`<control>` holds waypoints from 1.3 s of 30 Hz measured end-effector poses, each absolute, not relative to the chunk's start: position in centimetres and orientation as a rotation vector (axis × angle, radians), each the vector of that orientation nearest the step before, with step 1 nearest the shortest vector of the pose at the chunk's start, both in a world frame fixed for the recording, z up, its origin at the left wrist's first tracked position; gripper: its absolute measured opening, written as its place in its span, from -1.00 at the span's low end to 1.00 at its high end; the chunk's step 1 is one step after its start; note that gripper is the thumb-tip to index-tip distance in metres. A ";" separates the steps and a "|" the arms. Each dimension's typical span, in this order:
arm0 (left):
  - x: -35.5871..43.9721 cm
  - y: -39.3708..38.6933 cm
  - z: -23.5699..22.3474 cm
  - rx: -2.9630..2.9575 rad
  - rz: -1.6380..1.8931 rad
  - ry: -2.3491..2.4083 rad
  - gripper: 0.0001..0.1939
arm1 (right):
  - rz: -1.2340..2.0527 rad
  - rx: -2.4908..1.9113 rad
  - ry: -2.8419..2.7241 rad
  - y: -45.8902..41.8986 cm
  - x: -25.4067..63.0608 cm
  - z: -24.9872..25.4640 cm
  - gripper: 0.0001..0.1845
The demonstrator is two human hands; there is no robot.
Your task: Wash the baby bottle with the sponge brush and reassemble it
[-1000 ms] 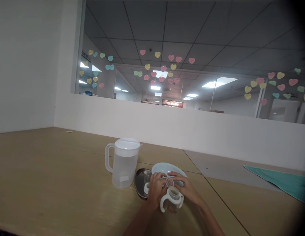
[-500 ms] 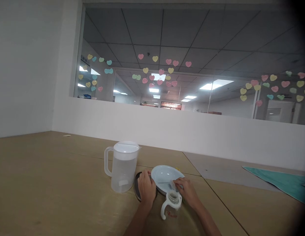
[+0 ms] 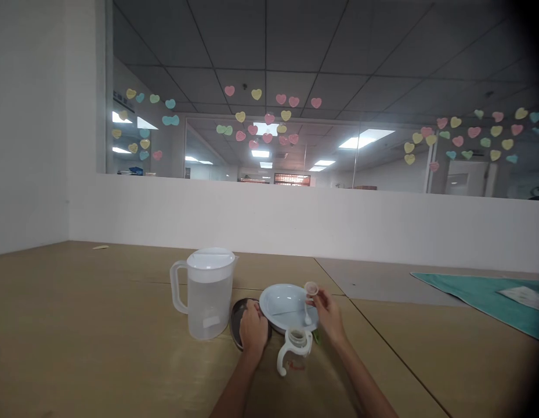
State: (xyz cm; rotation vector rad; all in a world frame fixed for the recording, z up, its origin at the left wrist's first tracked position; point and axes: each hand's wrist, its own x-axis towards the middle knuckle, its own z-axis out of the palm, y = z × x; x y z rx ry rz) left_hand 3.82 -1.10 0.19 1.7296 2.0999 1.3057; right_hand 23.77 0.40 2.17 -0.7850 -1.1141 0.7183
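My right hand (image 3: 330,316) pinches a small clear lid (image 3: 311,288) above the right rim of a pale blue bowl (image 3: 280,299). Below the lid hangs a small white spoon (image 3: 308,319), apparently joined to it. My left hand (image 3: 254,328) is closed over a dark round dish (image 3: 237,325); its curled fingers hide whatever they may grip. Between my forearms stands a clear jar (image 3: 297,363) without its lid, its mouth facing up and a white curved handle (image 3: 282,363) on its left.
A translucent lidded pitcher (image 3: 208,299) stands left of the dark dish. Something green (image 3: 317,337) shows beside the bowl. A teal cloth (image 3: 460,290) with a white sheet (image 3: 524,297) lies far right. Behind the table runs a white wall (image 3: 199,212) with a window above.
My right hand has lifted the lid and spoon up from near the jar's mouth to above the bowl's rim. My left hand stays at the dark dish. The view has shifted slightly.
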 end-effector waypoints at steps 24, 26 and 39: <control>4.0 -1.2 0.2 1.621 2.418 1.504 -0.80 | 1.396 -0.321 -1.269 -3.5 22.7 4.4 -0.78; 4.3 -1.6 0.3 1.783 2.401 1.473 -0.82 | 1.406 -0.331 -1.344 -3.8 22.8 4.6 -0.66; 5.2 -2.2 -0.1 2.263 2.242 1.160 -0.81 | 1.169 -0.603 -1.307 -2.5 22.2 4.1 -0.64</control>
